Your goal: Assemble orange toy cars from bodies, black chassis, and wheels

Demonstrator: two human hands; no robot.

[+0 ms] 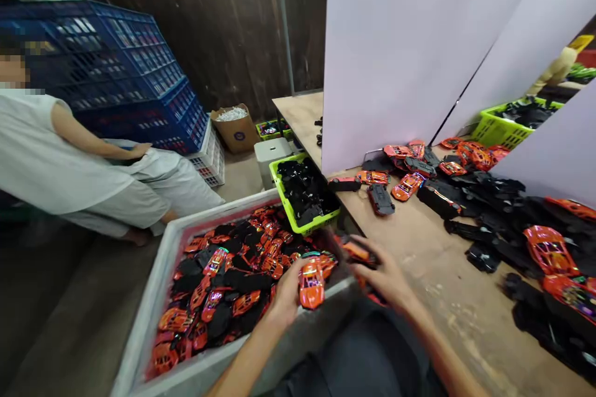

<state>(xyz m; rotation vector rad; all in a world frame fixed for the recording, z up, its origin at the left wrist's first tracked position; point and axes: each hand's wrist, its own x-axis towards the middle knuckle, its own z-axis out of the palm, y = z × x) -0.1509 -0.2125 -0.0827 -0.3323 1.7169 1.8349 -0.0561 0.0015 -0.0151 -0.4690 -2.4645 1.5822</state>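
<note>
Your left hand (283, 301) gripped an orange toy car shell (311, 285) just above the rim of a white crate (156, 279), while the fingers (367, 247) of your right hand (384, 279) pinched a partly hidden orange-and-black car piece (356, 252). Beside the crate stood a green basket (284, 189) of black parts, at the wooden table (456, 316), as a co-worker (60, 161) stood at left.

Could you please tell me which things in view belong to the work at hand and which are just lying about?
Work at hand:
left hand holding a glossy orange toy car shell
right hand gripping a blurred orange piece
white red-lined bin of shells and black parts
lime-green plastic basket of black parts

Lying about:
stacked blue plastic crates
brown cardboard box
</note>
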